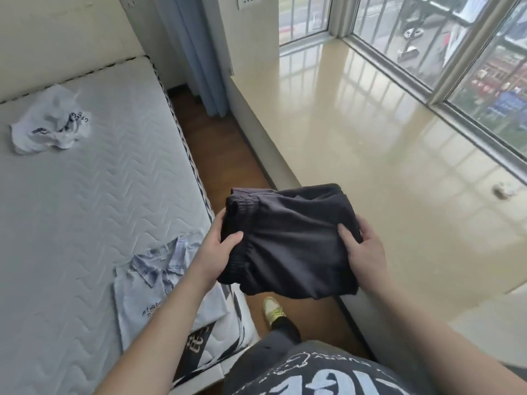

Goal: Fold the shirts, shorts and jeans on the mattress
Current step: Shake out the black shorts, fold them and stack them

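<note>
Hands hold folded black shorts [291,240] in the air above the floor strip between mattress [71,195] and window ledge [370,132]. Left hand [216,252] grips the elastic waistband side; right hand [363,252] grips the opposite edge. On the mattress, 1 folded light-blue collared shirt [148,292] lies near its edge, and 1 crumpled white shirt [48,126] lies farther away.

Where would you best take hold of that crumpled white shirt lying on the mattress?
The crumpled white shirt sits bunched in a loose heap far up the mattress, with no collar or hem clearly showing. Probably best to come from above and pinch the raised folds at the top of the heap, then lift and shake it out to find the shoulders.
</note>
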`<state>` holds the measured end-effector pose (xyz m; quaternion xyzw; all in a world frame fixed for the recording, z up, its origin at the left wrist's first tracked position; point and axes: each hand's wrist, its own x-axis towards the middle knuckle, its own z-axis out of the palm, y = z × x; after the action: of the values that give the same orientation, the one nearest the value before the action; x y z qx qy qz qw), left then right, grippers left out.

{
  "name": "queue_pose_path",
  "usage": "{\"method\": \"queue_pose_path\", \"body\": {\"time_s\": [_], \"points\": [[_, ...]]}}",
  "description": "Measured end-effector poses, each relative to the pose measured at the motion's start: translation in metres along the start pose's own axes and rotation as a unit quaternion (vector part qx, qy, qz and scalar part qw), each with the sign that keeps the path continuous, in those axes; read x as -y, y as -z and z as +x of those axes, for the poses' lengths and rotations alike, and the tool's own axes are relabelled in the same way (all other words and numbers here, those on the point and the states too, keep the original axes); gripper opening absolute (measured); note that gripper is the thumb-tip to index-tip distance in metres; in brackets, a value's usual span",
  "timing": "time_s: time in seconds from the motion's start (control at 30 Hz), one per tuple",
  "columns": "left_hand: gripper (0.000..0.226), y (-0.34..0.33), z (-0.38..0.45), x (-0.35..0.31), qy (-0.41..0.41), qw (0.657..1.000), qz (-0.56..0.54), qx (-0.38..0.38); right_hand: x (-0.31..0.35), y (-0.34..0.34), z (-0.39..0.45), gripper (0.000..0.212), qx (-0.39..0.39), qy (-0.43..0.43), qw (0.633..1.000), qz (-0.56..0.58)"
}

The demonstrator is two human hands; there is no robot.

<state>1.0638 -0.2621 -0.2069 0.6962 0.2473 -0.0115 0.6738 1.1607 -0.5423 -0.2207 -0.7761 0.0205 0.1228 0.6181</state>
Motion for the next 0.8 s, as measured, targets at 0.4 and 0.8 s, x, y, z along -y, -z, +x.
{"method": "queue_pose_path", "body": {"time_s": [0.4,0.8], "points": [[0.053,0.076,0.081,-0.021,0.035,0.995,-0.022,-0.093,0.058,-0.104,0.110,0.027,0.103,0.019,0.994,-0.010],[0.052,0.130,0.171,-0.039,0.065,0.977,-0.064,-0.191,0.095,-0.206,0.251,0.027,0.225,0.032,0.972,-0.060]]}}
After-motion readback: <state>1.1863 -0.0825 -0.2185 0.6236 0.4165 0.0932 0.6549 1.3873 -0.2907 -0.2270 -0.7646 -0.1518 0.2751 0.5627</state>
